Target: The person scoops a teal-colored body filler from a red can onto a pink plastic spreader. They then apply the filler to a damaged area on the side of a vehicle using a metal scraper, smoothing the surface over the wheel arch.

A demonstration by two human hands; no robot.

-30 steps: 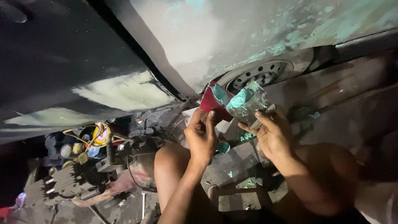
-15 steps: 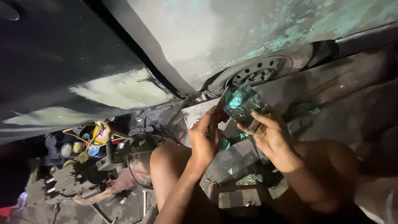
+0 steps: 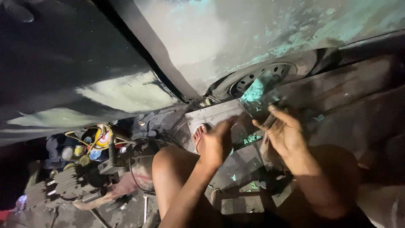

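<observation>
In the head view, a flat scraper-like sheet (image 3: 259, 99) smeared with green filler is gripped by the right hand (image 3: 287, 137), the fingers (image 3: 282, 115) being closed over its lower edge; the sheet is held up in front of the car wheel (image 3: 263, 78), tilted, above the person's knees. The left hand (image 3: 217, 141) is seen just beside it, to the left and slightly lower, with its fingers curled loosely and nothing held in them; whether a fingertip touches the sheet cannot be told, as the picture is blurred there. A sanded car body panel (image 3: 236, 29) with green patches is seen above the hands; a dark panel (image 3: 55, 55) with a pale filled patch lies to the left. A bare left knee (image 3: 168, 169) is raised below the left hand, and a foot in a sandal (image 3: 200, 133) is seen beyond it. On the floor at the left a cluster of small tins (image 3: 78, 150) is seen beside a dark machine with cooling fins (image 3: 71, 183).
</observation>
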